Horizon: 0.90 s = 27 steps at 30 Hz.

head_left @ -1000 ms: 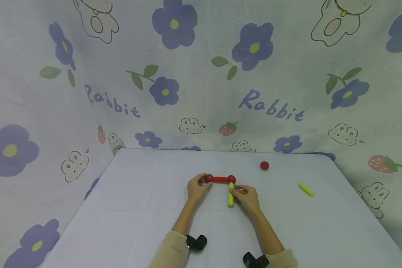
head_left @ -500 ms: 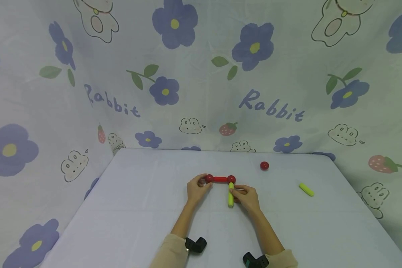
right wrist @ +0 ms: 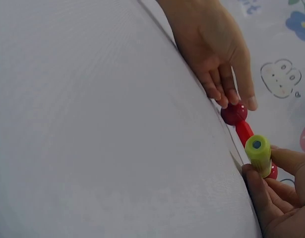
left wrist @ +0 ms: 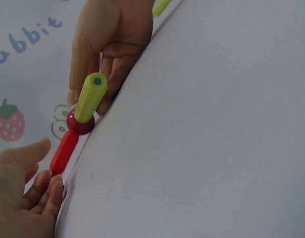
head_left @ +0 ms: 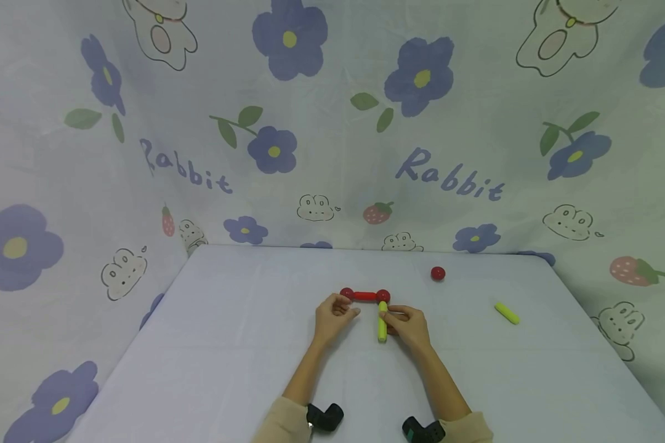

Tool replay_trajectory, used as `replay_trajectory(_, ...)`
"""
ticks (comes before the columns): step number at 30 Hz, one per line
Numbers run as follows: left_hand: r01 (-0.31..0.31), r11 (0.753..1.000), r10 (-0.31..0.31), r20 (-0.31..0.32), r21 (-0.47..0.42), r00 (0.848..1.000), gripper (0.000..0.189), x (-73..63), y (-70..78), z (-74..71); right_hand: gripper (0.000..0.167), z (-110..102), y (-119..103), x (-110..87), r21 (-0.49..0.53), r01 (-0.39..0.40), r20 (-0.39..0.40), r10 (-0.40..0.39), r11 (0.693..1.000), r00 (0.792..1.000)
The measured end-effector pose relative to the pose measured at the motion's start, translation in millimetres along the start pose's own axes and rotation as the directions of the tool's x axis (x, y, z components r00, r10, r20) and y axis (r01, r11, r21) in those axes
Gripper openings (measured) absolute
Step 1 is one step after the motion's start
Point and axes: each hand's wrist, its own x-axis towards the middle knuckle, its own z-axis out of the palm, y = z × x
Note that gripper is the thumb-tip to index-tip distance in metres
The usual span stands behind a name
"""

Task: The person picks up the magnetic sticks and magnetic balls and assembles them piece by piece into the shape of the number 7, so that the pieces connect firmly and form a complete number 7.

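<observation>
A red rod (head_left: 364,296) joins a dark red ball (head_left: 346,293) at its left end to a second dark red ball (head_left: 383,296) at its right end. From the right ball a yellow-green rod (head_left: 382,332) extends toward the person, with a small dark hole in its near end in the left wrist view. My right hand (head_left: 412,328) pinches this rod between thumb and fingers. My left hand (head_left: 331,321) is just in front of the left ball, thumb and fingers apart, nothing held. In the right wrist view its fingertips (right wrist: 232,96) overlap that ball's edge.
A loose red ball (head_left: 438,274) lies farther back on the white table (head_left: 227,344). Another yellow-green rod (head_left: 507,314) lies to the right. A printed cloth (head_left: 332,123) hangs behind the table, and each wrist wears a black camera (head_left: 326,418).
My left hand has let go of the left ball and drawn slightly toward the person and right. My right hand keeps its pinch on the yellow-green rod, and the joined pieces stay in place.
</observation>
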Motion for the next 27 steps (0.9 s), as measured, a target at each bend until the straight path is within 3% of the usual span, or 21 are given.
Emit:
replay_trajectory(4,0.01,0.999,-0.004,0.163,-0.036,0.987,0.028,-4.0,16.0,1.8,0.043,-1,0,-1.1,0.007,0.018,0.008,-0.018,1.0,1.0)
replay_trajectory(8,0.009,0.999,0.004,0.253,-0.053,0.968,0.031,-8.4,37.1,2.0,0.042,-1,0,-1.0,0.033,0.02,0.012,-0.02,0.999,1.0)
replay_trajectory(15,0.031,0.996,-0.007,0.287,-0.08,0.958,0.034,-11.1,47.8,8.9,0.039,-1,0,-0.4,0.07,0.031,0.022,-0.032,0.997,0.999)
replay_trajectory(27,0.037,0.997,-0.013,0.316,-0.071,0.949,0.037,-12.1,47.1,18.4,0.038,-3,0,-1.0,0.083,0.034,0.032,-0.036,0.996,0.999)
